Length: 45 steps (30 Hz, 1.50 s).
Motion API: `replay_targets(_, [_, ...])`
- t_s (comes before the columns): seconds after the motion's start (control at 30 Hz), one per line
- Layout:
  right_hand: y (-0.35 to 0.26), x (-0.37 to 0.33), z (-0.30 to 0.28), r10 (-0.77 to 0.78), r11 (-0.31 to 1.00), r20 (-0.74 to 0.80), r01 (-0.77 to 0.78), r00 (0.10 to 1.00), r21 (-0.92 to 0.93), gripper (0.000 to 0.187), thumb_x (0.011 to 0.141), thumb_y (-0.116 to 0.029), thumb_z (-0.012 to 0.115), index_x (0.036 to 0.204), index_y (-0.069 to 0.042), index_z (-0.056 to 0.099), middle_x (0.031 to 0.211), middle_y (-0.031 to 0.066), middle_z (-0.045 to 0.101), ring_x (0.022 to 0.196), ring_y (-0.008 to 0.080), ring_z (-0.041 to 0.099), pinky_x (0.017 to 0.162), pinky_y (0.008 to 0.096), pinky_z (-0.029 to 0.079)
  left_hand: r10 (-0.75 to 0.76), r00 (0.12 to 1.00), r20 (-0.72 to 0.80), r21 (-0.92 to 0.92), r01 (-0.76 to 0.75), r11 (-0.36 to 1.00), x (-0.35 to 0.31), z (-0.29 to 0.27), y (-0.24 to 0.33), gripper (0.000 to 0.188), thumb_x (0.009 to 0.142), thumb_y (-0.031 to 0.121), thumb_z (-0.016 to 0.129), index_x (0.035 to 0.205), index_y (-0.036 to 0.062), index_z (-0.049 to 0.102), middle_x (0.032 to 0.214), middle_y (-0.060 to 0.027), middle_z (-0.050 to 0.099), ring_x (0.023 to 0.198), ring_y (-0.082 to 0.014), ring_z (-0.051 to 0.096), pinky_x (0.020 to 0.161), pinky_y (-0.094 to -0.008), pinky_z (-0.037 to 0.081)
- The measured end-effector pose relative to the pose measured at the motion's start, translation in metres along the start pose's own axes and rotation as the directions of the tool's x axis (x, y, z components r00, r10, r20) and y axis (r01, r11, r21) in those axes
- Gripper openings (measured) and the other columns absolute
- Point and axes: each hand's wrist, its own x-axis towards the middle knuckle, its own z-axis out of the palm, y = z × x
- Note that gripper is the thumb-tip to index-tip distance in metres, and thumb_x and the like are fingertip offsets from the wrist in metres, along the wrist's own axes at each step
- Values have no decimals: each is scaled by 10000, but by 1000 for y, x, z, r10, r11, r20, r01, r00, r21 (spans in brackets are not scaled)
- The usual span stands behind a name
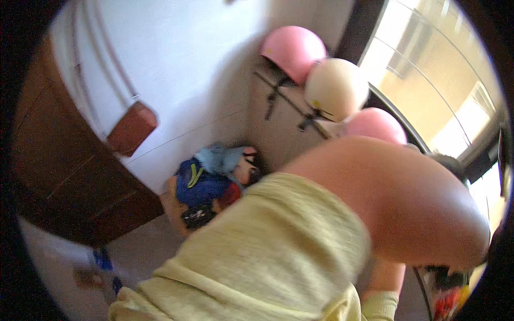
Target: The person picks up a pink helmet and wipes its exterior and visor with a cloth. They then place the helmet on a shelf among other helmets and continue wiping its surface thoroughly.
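Note:
One of my arms, in a pale yellow sleeve (pixel 257 246), crosses the front of the view from lower left to right. Its bare, sharply bent part (pixel 396 198) fills the right side, smeared by motion. Below it shows a short piece of another bare forearm (pixel 386 278) with a yellow cuff. No fingers of either hand can be made out. Just beyond the bent arm sit a pink helmet (pixel 377 124), a cream helmet (pixel 337 88) and a second pink helmet (pixel 297 51) in a row, with dark straps hanging below. What my hands touch is hidden.
A barred window (pixel 428 69) stands at the right. On the left wall hangs a reddish-brown bag (pixel 134 128) beside a dark wooden door or cabinet (pixel 80 166). Blue cloth items (pixel 203 182) are heaped in the corner. Red and yellow things (pixel 450 305) show at lower right.

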Motion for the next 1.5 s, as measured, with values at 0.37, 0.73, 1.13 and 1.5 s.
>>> replay_targets(0.37, [-57, -39, 53, -65, 830, 16, 45, 998, 555, 545, 1006, -429, 482, 1391, -44, 449, 1374, 109, 520, 1242, 252, 521, 1040, 434, 435, -337, 812, -476, -174, 289, 941, -17, 157, -46, 879, 932, 555, 490, 1507, -46, 207, 1570, -302, 146, 1474, -435, 136, 1189, -520, 91])
replay_targets(0.73, [2, -39, 51, -200, 979, -360, 198, 911, -42, 364, 910, -157, 716, 1237, -67, 585, 1132, 40, 635, 1026, 136, 599, 883, 289, 488, -356, 935, 6, 229, 345, 910, -151, 33, -204, 1264, 566, 629, 837, 1550, 143, 210, 1599, -193, 177, 1478, -396, 160, 1193, -555, 118])
replay_targets(1.13, [60, 68, 46, -356, 708, 43, 299, 934, -640, 481, 851, -289, 754, 1213, -6, 615, 1286, 170, 596, 1163, 242, 580, 995, 330, 445, -565, 825, -19, 208, 556, 805, -115, 78, -234, 1185, 570, 644, 829, 1509, 119, 332, 1513, -292, 307, 1433, -436, 244, 1142, -541, 212])
replay_targets(1.5, [46, 50, 36, -301, 757, -196, 109, 933, -645, 424, 846, -165, 687, 1250, -56, 617, 1170, 150, 666, 1053, 240, 643, 923, 337, 490, -391, 920, 9, 103, 388, 916, -86, 36, -293, 687, 912, 577, 580, 1325, 29, 572, 1365, -230, 546, 1336, -363, 451, 1105, -410, 361])
